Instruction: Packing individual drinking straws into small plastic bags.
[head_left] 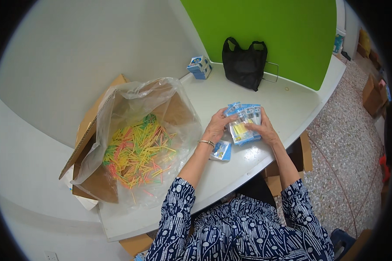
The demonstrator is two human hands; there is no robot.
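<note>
Between my two hands is a loose stack of small clear packets point(240, 126) with blue-and-white striped ends, fanned a little above the white table. Yellow sticks show through the front packet. My left hand point(217, 125), a bracelet at its wrist, grips the stack's left side with the thumb on top. My right hand point(266, 130) closes on the right side, its thumb pressing the front packet. Another striped packet point(222, 151) lies on the table just below my left hand. The fingers behind the stack are hidden.
An open carton point(88, 141) lined with a clear plastic bag point(188, 114) holds many thin yellow, green and pink sticks point(137, 152) on the left. Small blue-and-white boxes point(199, 67) stand in the back corner. A black carrier bag point(245, 65) leans against the green panel point(287, 39).
</note>
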